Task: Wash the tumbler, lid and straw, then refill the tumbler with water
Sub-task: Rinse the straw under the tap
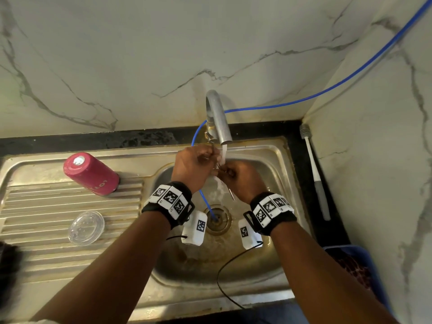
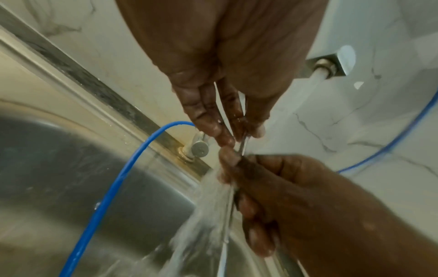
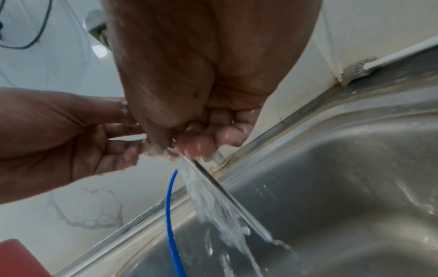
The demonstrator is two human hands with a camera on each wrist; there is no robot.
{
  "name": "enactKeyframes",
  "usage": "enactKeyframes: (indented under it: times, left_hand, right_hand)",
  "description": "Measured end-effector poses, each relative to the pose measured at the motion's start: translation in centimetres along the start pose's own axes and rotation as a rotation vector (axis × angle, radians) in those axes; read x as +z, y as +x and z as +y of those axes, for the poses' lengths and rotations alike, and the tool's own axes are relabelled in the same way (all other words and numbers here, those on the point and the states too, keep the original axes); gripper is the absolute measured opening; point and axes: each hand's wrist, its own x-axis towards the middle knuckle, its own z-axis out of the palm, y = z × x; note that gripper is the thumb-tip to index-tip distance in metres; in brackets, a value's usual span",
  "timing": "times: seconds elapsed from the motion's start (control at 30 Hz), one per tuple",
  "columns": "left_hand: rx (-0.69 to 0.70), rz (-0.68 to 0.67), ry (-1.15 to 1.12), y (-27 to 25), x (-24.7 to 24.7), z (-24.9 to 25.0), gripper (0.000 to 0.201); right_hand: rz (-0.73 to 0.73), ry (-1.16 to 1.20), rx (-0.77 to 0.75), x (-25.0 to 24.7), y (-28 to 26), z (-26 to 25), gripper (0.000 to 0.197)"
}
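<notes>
Both hands are up under the running tap (image 1: 218, 118), working the metal straw (image 1: 231, 195) in the stream. The straw's long axis slants from the back of the sink (image 1: 268, 146) down toward the person. Its upper end is pinched between the fingertips of the left hand (image 1: 192, 166), and its middle sits inside the curled fingers of the right hand (image 1: 238, 177), with the lower end poking out below that fist, over the drain.

So the right hand is the nearer one to the free end, and any sliding rub would, I'd guess, run along that slant.

The red tumbler (image 1: 91, 174) stands upside down on the ribbed draining board (image 1: 46, 202), well to the left. The clear lid (image 1: 86, 227) lies flat in front of it. A brush (image 1: 314, 169) lies along the right edge.
</notes>
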Motion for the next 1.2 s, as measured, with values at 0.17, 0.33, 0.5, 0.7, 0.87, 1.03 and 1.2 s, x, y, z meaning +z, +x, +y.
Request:
enactKeyframes:
  times: [0.17, 0.33, 0.5, 0.7, 0.87, 1.03, 1.2]
  left_hand:
    - [-0.318, 0.150, -0.588, 0.1, -1.6, -0.2, 0.011]
    - [-0.417, 0.223, -0.804, -1.2, -2.5, -1.1, 0.009]
    - [-0.487, 0.077, -0.529, -3.3, -1.9, -2.9, 0.014]
    - [-0.411, -0.104, -0.329, -5.8, -2.9, -4.7, 0.035]
    - [-0.357, -0.198, -0.406, -5.9, -2.8, -3.3, 0.041]
    - [-0.355, -0.234, -0.390, -5.5, -2.6, -4.0, 0.040]
    - [-0.326, -0.268, -0.416, -6.3, -3.3, -4.1, 0.040]
  right_hand:
    - [0.049, 0.049, 0.061, -1.1, -1.5, 1.6, 0.046]
    - [0.048, 0.349, 0.164, -1.6, -2.1, 1.6, 0.029]
    - [0.330, 0.572, 0.283, -1.9, -0.9, 1.8, 0.018]
    - [0.306, 0.760, 0.260, -2.1, 0.6, 0.4, 0.026]
    - [0.129, 0.831, 0.393, 1.1, 0.6, -1.9, 0.022]
    - [-0.017, 0.948, 0.456, 2.1, -0.3, -2.3, 0.024]
    - [0.176, 0.959, 0.456, -0.7, 0.8, -1.3, 0.023]
